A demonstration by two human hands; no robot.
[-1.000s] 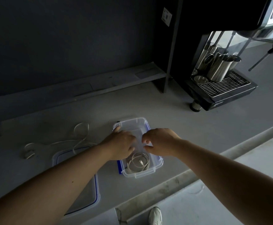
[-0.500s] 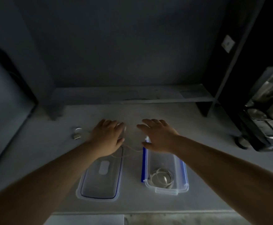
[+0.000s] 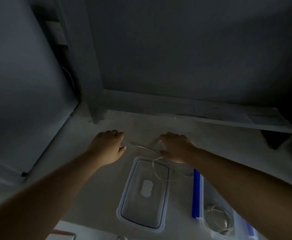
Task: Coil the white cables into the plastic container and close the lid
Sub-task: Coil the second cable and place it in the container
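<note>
A loose white cable (image 3: pixel 141 147) lies on the grey counter behind the clear lid (image 3: pixel 136 205), and one loop of it drapes over the lid's far right corner. My left hand (image 3: pixel 107 146) is curled over the cable's left end. My right hand (image 3: pixel 174 146) presses down on its right part, fingers closed around the strand. The clear plastic container (image 3: pixel 202 201) with a blue latch (image 3: pixel 196 193) stands at the lower right, partly under my right forearm. A coiled white cable (image 3: pixel 218 220) rests inside it.
A low ledge (image 3: pixel 193 115) runs along the back of the counter. A dark upright post (image 3: pixel 93 101) stands at the back left beside a grey side panel (image 3: pixel 20 101). A reddish object (image 3: pixel 63 234) shows at the bottom edge.
Both hands left the container, where they had set a coil, and reached left and back to the loose cable behind the lid. The view swung left with them.
</note>
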